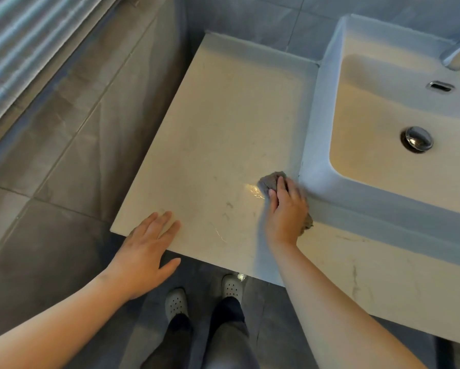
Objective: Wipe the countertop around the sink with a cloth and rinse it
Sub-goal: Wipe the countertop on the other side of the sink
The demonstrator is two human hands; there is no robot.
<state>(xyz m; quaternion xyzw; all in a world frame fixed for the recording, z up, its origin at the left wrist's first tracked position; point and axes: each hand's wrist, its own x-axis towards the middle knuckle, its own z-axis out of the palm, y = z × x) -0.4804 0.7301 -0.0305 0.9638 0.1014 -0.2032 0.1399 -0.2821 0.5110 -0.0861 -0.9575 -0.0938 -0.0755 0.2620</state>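
Currently mid-wipe: right grip (287,211) sits on top of the grey cloth (272,179), fingers and thumb curled down over the bunched wad and pressing it flat to the desk (223,115). Cloth is on the desk just beside the sink (319,123), near its front left corner, and pokes out past the fingertips and again behind the heel of the hand. Bunching it up likely gives a thicker pad and lets the edge reach into the seam where sink wall meets desk. Small shiny wet patch (255,190) lies just left of the cloth, so it looks damp. Left grip (143,251) is spread, fingers straight, resting on the desk's front left corner with the thumb hanging off the edge; holds nothing, probably bracing while the person leans in. Faint grey marks show on the desk between the two grips, can't tell whether dirt or stone veining. Basin looks dry, drain plug (417,138) in place, faucet (459,55) at frame edge with no water visible. Judgement: wiping is underway on the left side, the strip in front of the sink is yet to be covered, rinse not yet done. Next likely means dragging the cloth along the sink base, keeping pressure even.
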